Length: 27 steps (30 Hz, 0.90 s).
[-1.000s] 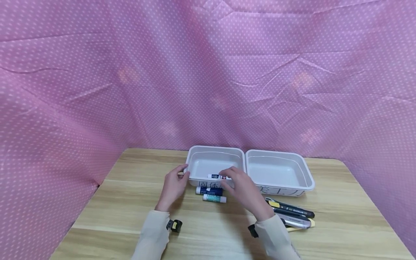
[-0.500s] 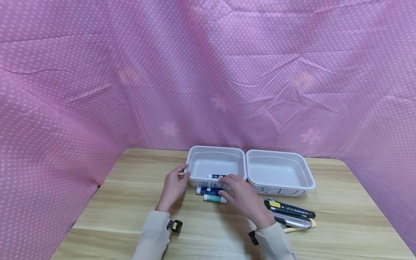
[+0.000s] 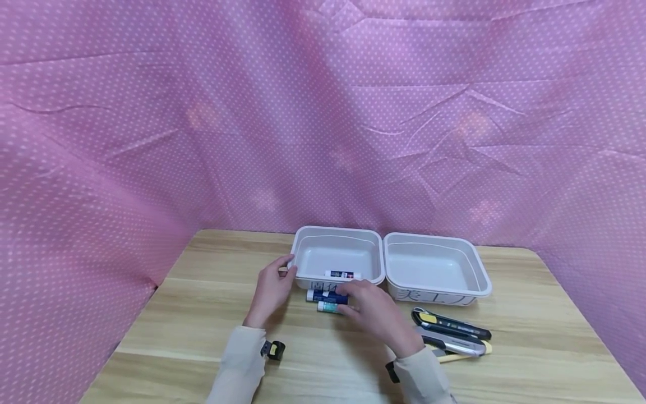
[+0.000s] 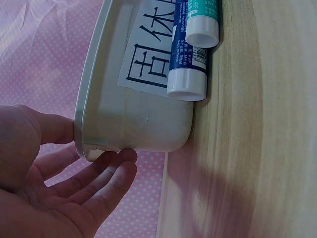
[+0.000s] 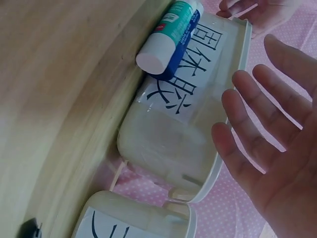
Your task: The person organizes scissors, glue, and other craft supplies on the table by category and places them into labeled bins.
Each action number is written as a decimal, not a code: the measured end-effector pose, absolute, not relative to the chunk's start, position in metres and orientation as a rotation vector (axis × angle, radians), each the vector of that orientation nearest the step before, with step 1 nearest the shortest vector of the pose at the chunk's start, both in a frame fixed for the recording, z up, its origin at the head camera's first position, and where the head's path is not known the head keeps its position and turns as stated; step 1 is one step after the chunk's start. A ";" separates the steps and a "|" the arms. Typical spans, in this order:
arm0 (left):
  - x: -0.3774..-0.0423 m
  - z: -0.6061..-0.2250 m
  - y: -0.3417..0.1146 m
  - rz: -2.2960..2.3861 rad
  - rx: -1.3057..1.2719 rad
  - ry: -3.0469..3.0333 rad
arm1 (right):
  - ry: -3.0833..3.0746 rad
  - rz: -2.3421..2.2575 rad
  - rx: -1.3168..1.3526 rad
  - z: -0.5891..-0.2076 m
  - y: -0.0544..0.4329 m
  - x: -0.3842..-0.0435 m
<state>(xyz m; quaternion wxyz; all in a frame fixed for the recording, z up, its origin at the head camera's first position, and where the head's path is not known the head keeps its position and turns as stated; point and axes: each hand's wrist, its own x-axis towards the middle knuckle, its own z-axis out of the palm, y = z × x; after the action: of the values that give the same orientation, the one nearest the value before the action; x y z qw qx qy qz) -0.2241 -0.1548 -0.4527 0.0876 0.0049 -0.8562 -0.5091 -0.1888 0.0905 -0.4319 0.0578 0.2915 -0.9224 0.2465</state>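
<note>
In the head view my left hand [image 3: 272, 286] holds the front left corner of a white plastic bin [image 3: 375, 238], thumb and fingers at its rim. A dark blue glue stick with white ends [image 3: 343, 274] lies inside this bin. In front of it on the table lie a thicker navy glue stick [image 3: 323, 296] and a green one with a white cap [image 4: 202, 30], side by side. My right hand [image 3: 375, 314] hovers over their right ends, partly hiding them. Its fingers are spread and hold nothing in the right wrist view.
A second white bin [image 3: 481, 275] stands right beside the first; both bear paper labels with large black characters. Several utility knives [image 3: 454, 331] lie in a heap before it, right of my right forearm. A pink dotted cloth [image 3: 323, 112] hangs behind the wooden table [image 3: 202, 314].
My right hand has drawn back from the glue stick in the bin, down towards the ones on the table. That glue stick now shows more fully. The left hand has stayed at the corner.
</note>
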 end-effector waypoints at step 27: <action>-0.224 -0.455 -0.157 -1.497 0.020 -2.562 | -2.891 0.739 0.871 -0.457 0.088 -0.194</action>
<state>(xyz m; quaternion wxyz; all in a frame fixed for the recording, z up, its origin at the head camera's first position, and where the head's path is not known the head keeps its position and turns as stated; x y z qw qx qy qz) -0.2237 -0.1566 -0.4553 0.0869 0.0067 -0.8601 -0.5026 -0.1938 0.0883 -0.4572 0.0163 0.2801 -0.9299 0.2378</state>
